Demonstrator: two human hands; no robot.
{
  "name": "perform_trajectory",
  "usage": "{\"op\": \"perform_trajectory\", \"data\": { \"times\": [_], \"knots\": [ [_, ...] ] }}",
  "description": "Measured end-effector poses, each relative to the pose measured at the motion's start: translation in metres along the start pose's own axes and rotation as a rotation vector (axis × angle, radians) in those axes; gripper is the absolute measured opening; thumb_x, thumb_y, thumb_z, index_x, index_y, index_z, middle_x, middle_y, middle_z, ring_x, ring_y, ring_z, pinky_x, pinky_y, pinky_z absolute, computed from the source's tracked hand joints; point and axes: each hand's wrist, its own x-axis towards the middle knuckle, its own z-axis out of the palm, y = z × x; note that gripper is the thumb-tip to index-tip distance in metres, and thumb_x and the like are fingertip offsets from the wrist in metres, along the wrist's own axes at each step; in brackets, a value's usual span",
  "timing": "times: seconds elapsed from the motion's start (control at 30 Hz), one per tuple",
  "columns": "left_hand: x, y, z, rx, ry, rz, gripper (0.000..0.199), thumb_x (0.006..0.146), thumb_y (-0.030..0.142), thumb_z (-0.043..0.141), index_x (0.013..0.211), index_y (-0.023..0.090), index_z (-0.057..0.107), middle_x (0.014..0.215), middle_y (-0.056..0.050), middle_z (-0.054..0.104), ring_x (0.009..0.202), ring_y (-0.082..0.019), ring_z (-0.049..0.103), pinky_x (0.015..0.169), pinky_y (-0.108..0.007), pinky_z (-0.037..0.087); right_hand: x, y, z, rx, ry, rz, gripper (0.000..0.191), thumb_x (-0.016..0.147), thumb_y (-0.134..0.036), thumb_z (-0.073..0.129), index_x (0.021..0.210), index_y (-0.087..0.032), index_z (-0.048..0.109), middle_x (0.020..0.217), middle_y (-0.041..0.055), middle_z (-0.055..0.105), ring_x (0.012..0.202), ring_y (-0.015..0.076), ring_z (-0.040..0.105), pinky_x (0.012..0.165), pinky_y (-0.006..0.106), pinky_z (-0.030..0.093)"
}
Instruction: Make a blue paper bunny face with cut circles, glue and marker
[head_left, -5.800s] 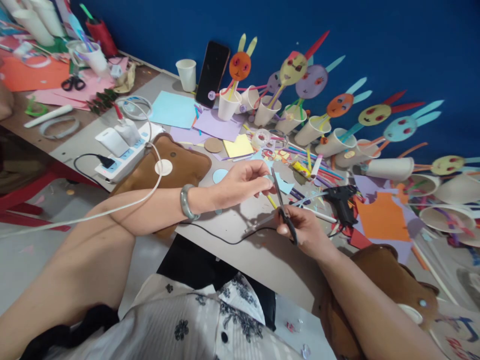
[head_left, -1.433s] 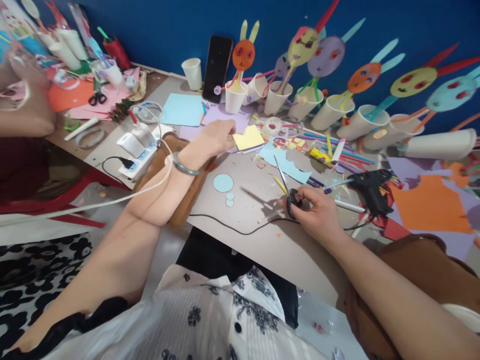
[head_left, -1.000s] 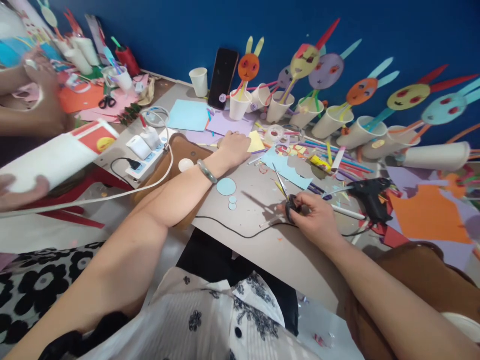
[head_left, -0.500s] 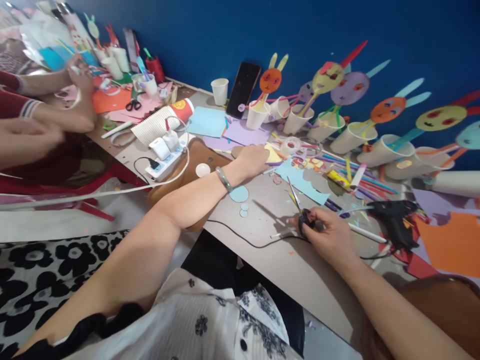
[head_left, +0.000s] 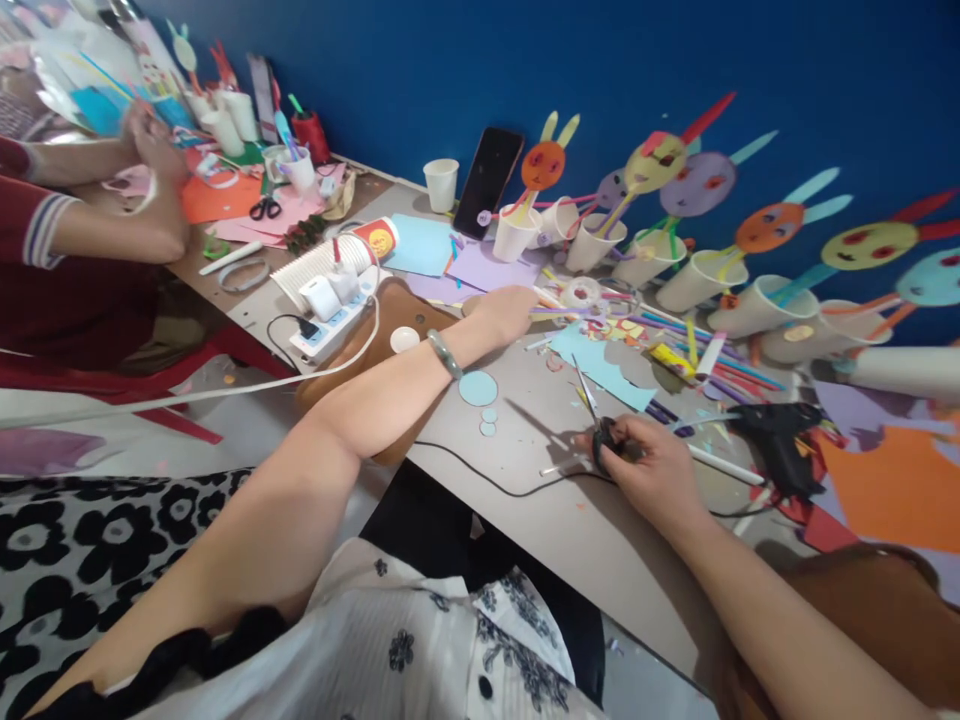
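Observation:
My right hand [head_left: 654,462] is closed around black-handled scissors [head_left: 589,390], their blades pointing up and away over the table. My left hand [head_left: 504,314], below a greenish bangle [head_left: 444,354], reaches among the paper scraps at the middle of the table; its fingers are hidden behind the back of the hand. Near that wrist lie a light blue paper circle [head_left: 478,388] and two smaller blue discs [head_left: 488,422]. Beyond the scissors is a blue paper sheet [head_left: 600,366] with curved cut edges.
Paper cups [head_left: 592,242] with rabbit-faced spoons line the blue wall. A black glue gun [head_left: 780,445] and orange paper [head_left: 896,490] lie at right. A power strip [head_left: 334,330] and stacked cups [head_left: 322,268] stand at left, where another person's arms [head_left: 127,215] rest. A black cable [head_left: 487,482] crosses the front.
The yellow paper at my left hand's fingers no longer shows, and that hand has turned slightly. My right hand keeps the scissors. A blurred hand at far left has gone from view.

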Motion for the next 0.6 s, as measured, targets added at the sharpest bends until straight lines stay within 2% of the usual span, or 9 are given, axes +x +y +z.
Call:
{"op": "perform_trajectory", "data": {
  "times": [0.07,0.13,0.17,0.23,0.33,0.47,0.6],
  "knots": [
    [0.002,-0.005,-0.008,-0.069,0.08,-0.029,0.019,0.091,0.017,0.059,0.101,0.01,0.074,0.104,-0.015,0.076,0.098,-0.025,0.07,0.089,-0.037,0.053,0.001,-0.002,-0.002,0.017,0.005,0.007,0.041,0.083,-0.042,0.073,0.059,-0.025,0.045,0.056,-0.0019,0.055,0.056,0.0169,0.051,0.06,0.033,0.04],
    [0.003,-0.012,-0.015,-0.258,0.142,-0.102,0.01,0.087,0.019,0.065,0.087,0.012,0.072,0.087,-0.009,0.074,0.083,-0.02,0.068,0.079,-0.032,0.053,0.001,-0.004,-0.004,0.017,-0.001,0.006,0.041,0.082,-0.04,0.073,0.059,-0.025,0.044,0.056,-0.0021,0.055,0.056,0.0164,0.05,0.061,0.033,0.04],
    [0.003,-0.014,-0.019,-0.373,0.157,-0.13,0.012,0.087,0.021,0.067,0.079,0.012,0.069,0.078,-0.007,0.072,0.075,-0.017,0.065,0.073,-0.03,0.051,0.001,-0.005,-0.005,0.014,-0.005,0.004,0.04,0.082,-0.039,0.073,0.059,-0.025,0.044,0.056,-0.002,0.056,0.056,0.0164,0.05,0.062,0.033,0.04],
    [0.001,-0.018,-0.024,-0.58,0.155,-0.161,0.018,0.086,0.022,0.07,0.071,0.014,0.064,0.067,-0.003,0.067,0.063,-0.011,0.057,0.064,-0.026,0.046,0.002,-0.006,-0.007,0.007,-0.012,-0.002,0.039,0.083,-0.038,0.072,0.059,-0.025,0.045,0.057,-0.0017,0.057,0.057,0.0166,0.05,0.062,0.033,0.04],
    [-0.005,-0.016,-0.03,-0.829,0.131,-0.176,0.017,0.085,0.021,0.071,0.072,0.014,0.063,0.063,0.0,0.063,0.056,-0.007,0.05,0.057,-0.023,0.04,0.002,-0.006,-0.008,0.002,-0.008,-0.017,0.038,0.083,-0.036,0.071,0.059,-0.025,0.044,0.056,-0.0018,0.057,0.057,0.017,0.051,0.063,0.034,0.039],
    [-0.009,-0.01,-0.032,-0.938,0.088,-0.166,0.016,0.083,0.019,0.076,0.073,0.014,0.064,0.061,0.002,0.059,0.058,-0.007,0.05,0.058,-0.023,0.04,0.002,-0.004,-0.008,-0.015,0.003,-0.026,0.038,0.082,-0.038,0.072,0.059,-0.025,0.045,0.054,-0.0028,0.055,0.056,0.0174,0.052,0.067,0.035,0.039],
    [-0.009,-0.008,-0.025,-0.917,0.109,-0.049,0.02,0.081,0.023,0.079,0.073,0.015,0.062,0.064,0.004,0.057,0.06,-0.007,0.048,0.058,-0.023,0.039,0.003,-0.005,-0.009,-0.007,0.05,0.004,0.041,0.082,-0.043,0.074,0.058,-0.025,0.046,0.053,-0.0027,0.053,0.056,0.0174,0.051,0.066,0.035,0.04]
  ]
}}
